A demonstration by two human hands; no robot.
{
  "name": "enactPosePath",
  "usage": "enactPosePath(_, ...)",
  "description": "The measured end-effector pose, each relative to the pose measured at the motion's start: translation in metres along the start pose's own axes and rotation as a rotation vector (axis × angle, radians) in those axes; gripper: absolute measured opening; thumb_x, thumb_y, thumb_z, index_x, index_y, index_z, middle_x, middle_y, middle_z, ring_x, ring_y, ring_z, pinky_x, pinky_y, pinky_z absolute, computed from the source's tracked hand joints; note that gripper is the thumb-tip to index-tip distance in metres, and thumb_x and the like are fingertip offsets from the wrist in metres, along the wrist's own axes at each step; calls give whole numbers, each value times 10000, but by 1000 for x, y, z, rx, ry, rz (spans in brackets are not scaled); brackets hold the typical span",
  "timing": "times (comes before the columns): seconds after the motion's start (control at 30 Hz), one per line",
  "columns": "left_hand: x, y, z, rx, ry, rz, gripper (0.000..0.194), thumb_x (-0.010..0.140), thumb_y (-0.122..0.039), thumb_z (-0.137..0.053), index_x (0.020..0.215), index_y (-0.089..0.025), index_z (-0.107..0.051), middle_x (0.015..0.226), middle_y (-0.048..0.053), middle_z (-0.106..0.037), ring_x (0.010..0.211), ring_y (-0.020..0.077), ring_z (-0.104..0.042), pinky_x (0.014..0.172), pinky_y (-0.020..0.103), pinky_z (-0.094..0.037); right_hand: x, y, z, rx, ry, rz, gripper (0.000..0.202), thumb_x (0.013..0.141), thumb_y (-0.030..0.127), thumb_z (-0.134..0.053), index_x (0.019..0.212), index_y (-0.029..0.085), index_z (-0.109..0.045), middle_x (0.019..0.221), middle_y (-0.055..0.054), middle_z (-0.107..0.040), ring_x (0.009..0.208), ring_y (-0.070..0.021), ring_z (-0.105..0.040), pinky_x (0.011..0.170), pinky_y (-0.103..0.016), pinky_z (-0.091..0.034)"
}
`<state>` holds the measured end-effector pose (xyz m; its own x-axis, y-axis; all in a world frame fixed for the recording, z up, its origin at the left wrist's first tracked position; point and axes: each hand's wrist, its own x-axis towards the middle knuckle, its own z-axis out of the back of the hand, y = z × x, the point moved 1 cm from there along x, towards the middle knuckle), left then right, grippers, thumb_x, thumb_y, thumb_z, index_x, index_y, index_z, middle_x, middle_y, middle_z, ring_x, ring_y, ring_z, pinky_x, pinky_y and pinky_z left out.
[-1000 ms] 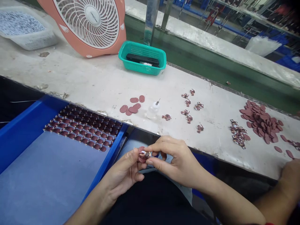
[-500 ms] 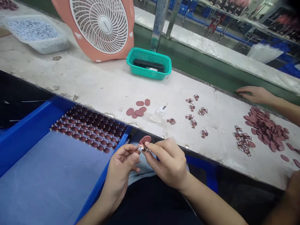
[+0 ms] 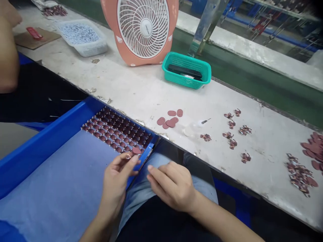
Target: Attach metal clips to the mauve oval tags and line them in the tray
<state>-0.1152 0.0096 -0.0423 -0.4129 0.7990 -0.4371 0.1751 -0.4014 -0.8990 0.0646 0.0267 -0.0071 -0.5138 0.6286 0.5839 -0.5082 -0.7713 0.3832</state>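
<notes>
My left hand (image 3: 118, 178) pinches a small assembled piece with a dark red oval disc (image 3: 136, 150), over the right edge of the blue tray (image 3: 58, 144). Rows of similar red pieces (image 3: 113, 129) lie at the tray's far end. Over my lap, my right hand (image 3: 174, 185) has its fingers pressed together, and nothing shows between them. Loose red discs (image 3: 172, 122) lie on the worktable (image 3: 131, 90) beyond my hands. A translucent bottle with a needle tip (image 3: 188, 130) stands to their right, with several small brown-red parts (image 3: 232, 144) farther right.
A pink fan (image 3: 146, 30) and a green basket (image 3: 186, 70) stand at the table's back. A white tub (image 3: 93, 48) of small pieces is at the left, near another person's arm (image 3: 8, 57). Piles of parts (image 3: 299, 173) and discs (image 3: 313, 148) lie at the right.
My left hand has moved left over the tray's edge with the piece, and my right hand has come off it. The view has swung left, bringing in a person's arm there.
</notes>
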Motion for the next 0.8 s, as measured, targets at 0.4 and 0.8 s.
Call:
enactPosePath(0.4,73,78,54,1047,135,-9,267,822,-387,-577,945,-246,-767,834,77,-776,802,310,-708,650,358,-454,-35,-20,10,-42,41,-119,189,902,80,-645,1075,159,-649,754,-47,-697,612,-147,-588,550,-276,-493)
enactPosePath(0.8,81,85,38,1297,269,-41,324,907,-431,-476,1020,-252,-722,1047,94,-781,944,325,-726,686,351,-491,-36,-25,15,-66,19,-166,187,899,81,-643,1060,173,-666,739,-43,-694,593,-146,-608,543,-272,-512)
